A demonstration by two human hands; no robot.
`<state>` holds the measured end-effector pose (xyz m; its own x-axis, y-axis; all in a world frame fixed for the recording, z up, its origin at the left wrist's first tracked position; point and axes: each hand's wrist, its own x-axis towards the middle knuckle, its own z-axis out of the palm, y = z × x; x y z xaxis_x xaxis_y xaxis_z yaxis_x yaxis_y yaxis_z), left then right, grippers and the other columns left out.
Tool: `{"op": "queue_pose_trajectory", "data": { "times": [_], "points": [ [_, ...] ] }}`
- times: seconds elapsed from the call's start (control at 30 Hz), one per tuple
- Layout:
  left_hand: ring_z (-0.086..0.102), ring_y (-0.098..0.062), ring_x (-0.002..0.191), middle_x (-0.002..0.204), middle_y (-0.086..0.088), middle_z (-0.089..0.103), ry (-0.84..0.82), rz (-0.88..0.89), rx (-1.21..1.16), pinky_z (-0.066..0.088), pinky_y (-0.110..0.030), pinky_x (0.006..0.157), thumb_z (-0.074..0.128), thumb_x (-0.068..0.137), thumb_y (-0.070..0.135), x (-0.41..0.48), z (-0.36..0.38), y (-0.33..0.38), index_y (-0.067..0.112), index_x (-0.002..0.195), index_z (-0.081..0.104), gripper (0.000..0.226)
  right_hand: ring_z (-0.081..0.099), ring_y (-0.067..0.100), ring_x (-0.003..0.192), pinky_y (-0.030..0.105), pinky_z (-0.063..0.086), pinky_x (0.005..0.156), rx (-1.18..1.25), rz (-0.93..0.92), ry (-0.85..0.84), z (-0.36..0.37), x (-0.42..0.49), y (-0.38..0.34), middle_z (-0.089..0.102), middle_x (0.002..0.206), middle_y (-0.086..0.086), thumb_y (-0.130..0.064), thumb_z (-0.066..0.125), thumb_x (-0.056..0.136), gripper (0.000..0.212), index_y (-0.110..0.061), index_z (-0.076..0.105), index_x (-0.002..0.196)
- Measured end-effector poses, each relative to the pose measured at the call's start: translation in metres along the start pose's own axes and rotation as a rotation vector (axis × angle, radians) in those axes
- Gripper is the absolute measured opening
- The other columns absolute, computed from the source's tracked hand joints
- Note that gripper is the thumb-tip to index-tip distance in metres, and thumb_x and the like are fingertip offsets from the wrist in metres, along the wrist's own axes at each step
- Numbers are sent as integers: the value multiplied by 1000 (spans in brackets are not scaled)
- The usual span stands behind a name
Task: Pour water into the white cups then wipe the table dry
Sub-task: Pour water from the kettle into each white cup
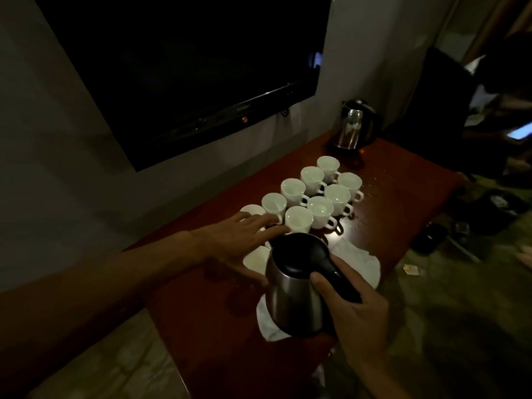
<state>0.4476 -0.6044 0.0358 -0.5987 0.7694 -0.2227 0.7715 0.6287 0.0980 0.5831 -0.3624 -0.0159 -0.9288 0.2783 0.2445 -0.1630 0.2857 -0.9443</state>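
- Dim room, droplets on red table [218,326]
- Right hand [354,315] grips kettle [293,298]; left hand [239,240] spread flat over near white cups [319,208]
- Fill unclear; wiping with cloth [357,263] likely not yet done

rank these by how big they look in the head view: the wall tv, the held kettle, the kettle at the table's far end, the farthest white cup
1. wall tv
2. held kettle
3. far kettle
4. farthest white cup
The held kettle's lead over the far one may only be nearness to the camera.
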Motion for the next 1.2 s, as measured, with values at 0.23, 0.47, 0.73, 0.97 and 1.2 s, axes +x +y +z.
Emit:
{"op": "queue_pose_trajectory", "data": {
  "times": [0.23,0.47,0.73,0.97,1.2],
  "points": [
    [21,-24,147,162,1,12,86,-90,-72,17,-40,113,30,71,98,6,23,-21,41,153,0,105,57,-21,100,1,47,74,-51,73,100,-6,-8,3,56,101,-52,-61,73,64,48,-74,55,106],
    [16,-24,149,165,1,9,98,-267,-83,7,-41,114,32,64,101,10,52,-53,50,150,-9,108,58,-17,99,9,50,80,-180,86,61,-15,27,8,57,106,-36,-63,69,65,51,-57,56,114],
    [11,-25,150,165,-3,7,-16,-408,-75,10,-50,120,38,71,93,6,64,-73,35,156,3,109,58,-2,98,14,47,85,-330,147,-102,-18,63,17,60,110,-19,-41,80,79,48,-34,66,125],
    [12,-24,150,164,0,11,-21,-445,-128,6,-50,121,45,78,85,0,74,-70,37,156,5,100,65,6,95,36,54,94,-458,106,-199,-6,91,3,73,112,0,-38,79,81,42,-24,70,119],
    [16,-20,147,161,2,18,72,-446,-167,7,-47,120,47,79,84,-11,82,-83,34,155,11,97,67,12,101,38,56,94,-495,97,-276,4,108,-1,73,115,2,-39,78,82,46,-24,68,124]
  ]
}}
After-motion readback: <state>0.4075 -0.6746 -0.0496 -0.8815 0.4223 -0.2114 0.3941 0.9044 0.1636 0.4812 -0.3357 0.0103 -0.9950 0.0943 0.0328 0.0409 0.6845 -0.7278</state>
